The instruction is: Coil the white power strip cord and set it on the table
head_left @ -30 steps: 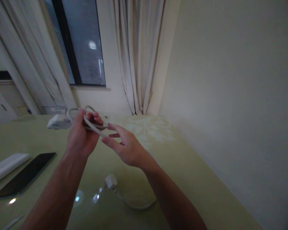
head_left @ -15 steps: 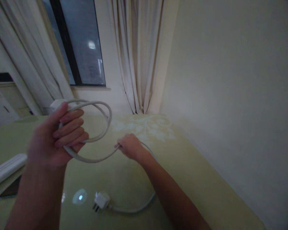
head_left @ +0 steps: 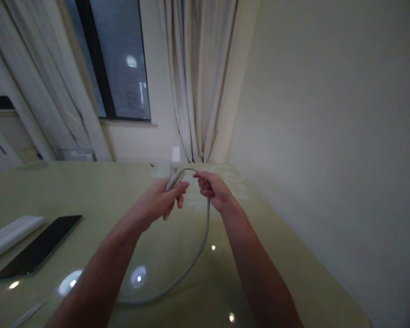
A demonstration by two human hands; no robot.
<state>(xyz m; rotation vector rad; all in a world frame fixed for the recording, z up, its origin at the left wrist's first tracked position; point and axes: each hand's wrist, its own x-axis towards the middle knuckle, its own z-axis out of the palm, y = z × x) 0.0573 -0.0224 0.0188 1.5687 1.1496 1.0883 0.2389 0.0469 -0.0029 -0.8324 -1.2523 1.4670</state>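
Both hands hold a thick white power cable (head_left: 201, 241) above a glossy green table (head_left: 280, 255). My left hand (head_left: 160, 202) is closed around a folded bundle of the cable, with a white block end (head_left: 175, 155) sticking up behind it. My right hand (head_left: 212, 189) is closed in a pinch on the cable just to the right of that bundle. From the right hand the cable drops down and curves left across the tabletop toward my left forearm. Its far end is hidden.
A dark phone (head_left: 37, 248) and a white ribbed strip (head_left: 10, 237) lie at the table's left. A plain wall (head_left: 328, 136) runs along the right edge. Curtains (head_left: 198, 77) and a dark window (head_left: 119, 59) stand behind the table.
My left hand swung from the left to the middle, with the wide loop now gathered into a tight bundle. My right hand rose to meet it. The white plug on the table is out of sight.
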